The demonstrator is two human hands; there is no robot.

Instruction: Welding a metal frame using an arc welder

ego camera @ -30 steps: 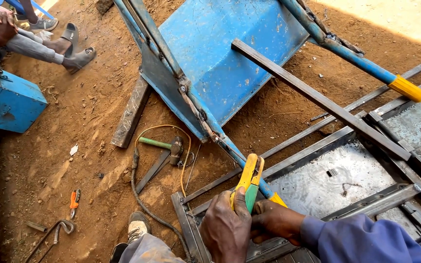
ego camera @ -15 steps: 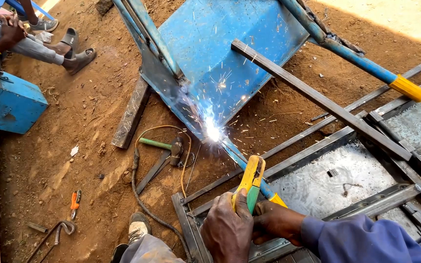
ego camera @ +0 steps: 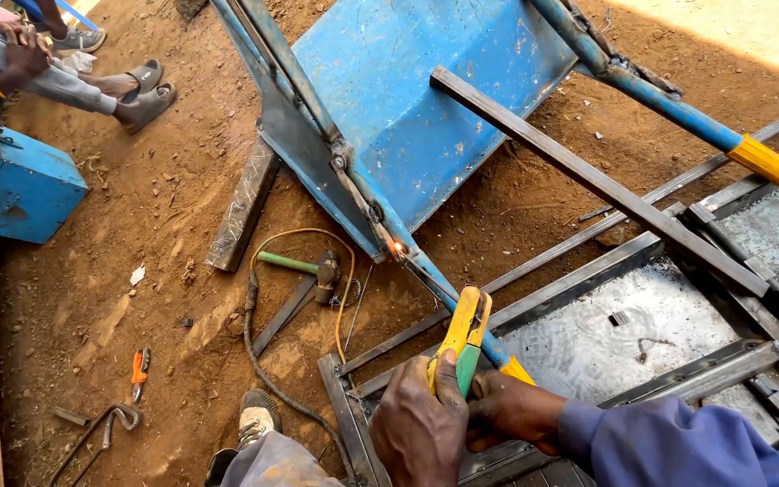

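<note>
Two hands on the yellow welding clamp (ego camera: 463, 338): our left hand (ego camera: 421, 428) wraps the green grip, right hand (ego camera: 508, 412) steadies alongside. Rigid, light tool; beyond it, the glowing weld spot (ego camera: 398, 249) on the blue wheelbarrow frame (ego camera: 353, 180), likely hot.

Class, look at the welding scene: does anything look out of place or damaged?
The blue wheelbarrow lies tipped on its side in the dirt, paint scraped. A hammer and orange pliers lie loose on the ground.

Yellow-green electrode holder (ego camera: 462, 338) tilted toward wheelbarrow frame (ego camera: 380, 216)
</note>
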